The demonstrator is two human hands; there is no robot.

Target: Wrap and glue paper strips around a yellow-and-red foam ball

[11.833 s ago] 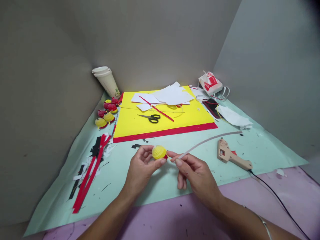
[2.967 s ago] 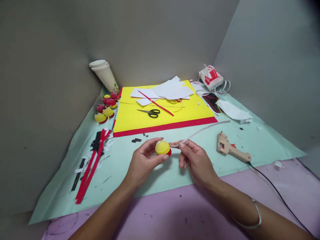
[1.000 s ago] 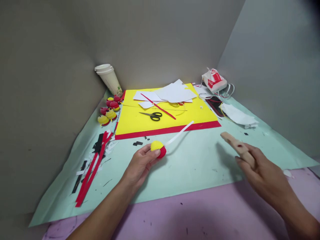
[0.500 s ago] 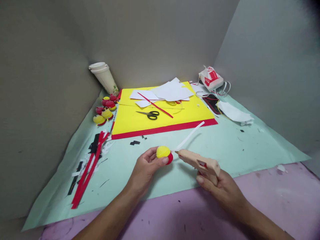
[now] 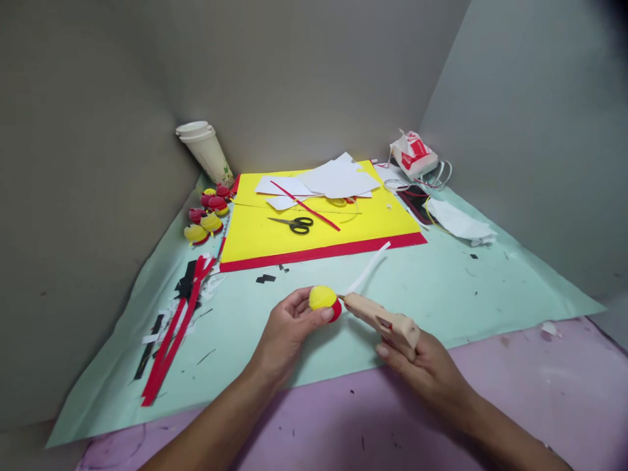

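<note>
Above the pale green sheet, my left hand (image 5: pixel 290 329) is closed around a small yellow and red ribbed paper ball (image 5: pixel 324 298), thumb on its red part. A white paper strip (image 5: pixel 369 267) sticks out from behind the ball toward the upper right; where it joins the ball is hidden. My right hand (image 5: pixel 424 366) grips a beige glue gun (image 5: pixel 385 320) by the handle. Its nozzle points left and is at the ball's right side; I cannot tell whether it touches.
A yellow board (image 5: pixel 255 239) with scissors (image 5: pixel 299 226), a thin red strip and white paper (image 5: pixel 338 176) lies ahead. Left are several similar balls (image 5: pixel 210 224), red strips (image 5: pixel 174 347), black scraps and a tilted cup (image 5: pixel 206 154). A tissue pack (image 5: pixel 416 156) sits back right.
The glue gun in my right hand has moved left, bringing its nozzle up to the ball. The white strip's free end has shifted slightly left and bent. My left hand stays nearly still.
</note>
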